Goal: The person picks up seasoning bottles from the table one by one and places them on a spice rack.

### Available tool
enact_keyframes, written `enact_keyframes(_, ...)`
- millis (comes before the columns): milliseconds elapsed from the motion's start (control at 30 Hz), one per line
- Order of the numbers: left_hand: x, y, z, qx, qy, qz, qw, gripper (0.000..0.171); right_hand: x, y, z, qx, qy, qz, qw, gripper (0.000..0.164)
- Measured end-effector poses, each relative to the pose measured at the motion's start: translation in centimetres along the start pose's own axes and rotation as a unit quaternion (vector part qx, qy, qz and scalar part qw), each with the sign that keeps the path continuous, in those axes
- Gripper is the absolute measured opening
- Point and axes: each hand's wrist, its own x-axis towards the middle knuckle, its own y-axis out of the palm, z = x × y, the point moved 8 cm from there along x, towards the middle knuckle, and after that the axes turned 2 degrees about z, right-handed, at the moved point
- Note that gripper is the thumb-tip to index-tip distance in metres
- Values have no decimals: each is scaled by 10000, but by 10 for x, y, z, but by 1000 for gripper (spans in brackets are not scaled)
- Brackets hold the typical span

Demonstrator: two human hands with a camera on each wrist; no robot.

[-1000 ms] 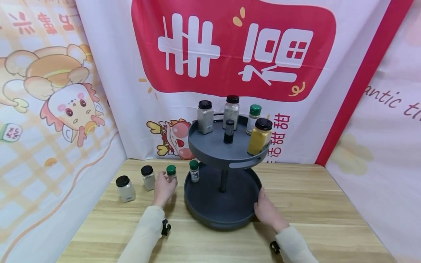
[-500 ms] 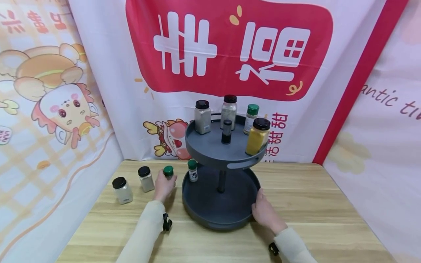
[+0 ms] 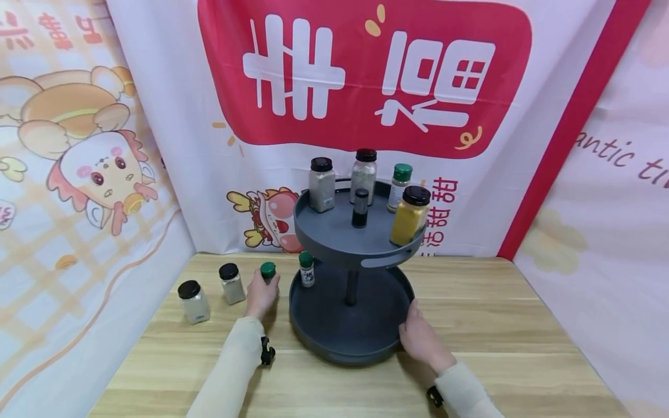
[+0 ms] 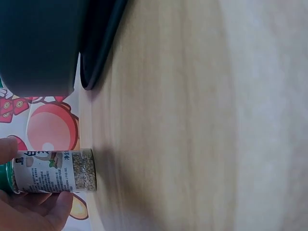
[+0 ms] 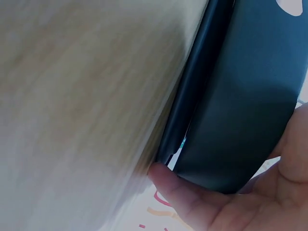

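Note:
My left hand (image 3: 262, 296) grips a green-capped spice jar (image 4: 48, 171), its clear base showing small pale grains below a printed label. The jar stands upright at the table surface, left of a dark grey two-tier rotating tray (image 3: 334, 342). At the right side of the lower tier, my right hand (image 3: 422, 341) holds the rim. In the right wrist view, a finger (image 5: 178, 192) lies low against the tray's base edge. Another green-capped spice jar (image 3: 307, 273) stands inside the lower tier at its left.
Two black-capped jars (image 3: 232, 284) (image 3: 194, 303) stand on the table at left. The upper tier (image 3: 340, 235) bears several containers, among them a yellow-filled jar (image 3: 409, 220), a small dark bottle (image 3: 359, 212) and a green-capped jar (image 3: 399, 190). Printed cloths hang behind and beside the table.
The head view has shifted slightly. My left hand keeps its hold on the spice jar and my right hand stays at the tray rim; neither has visibly moved across the table.

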Motion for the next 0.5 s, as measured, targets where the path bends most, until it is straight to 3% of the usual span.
enact_keyframes(233,2,2,1,122,27,53,9999,45,5,-8,-8,214,250,-329,9989,72)
enact_keyframes(500,0,1,0,175,34,-79,9998,44,24,-21,-21,433,127,-566,9974,68)
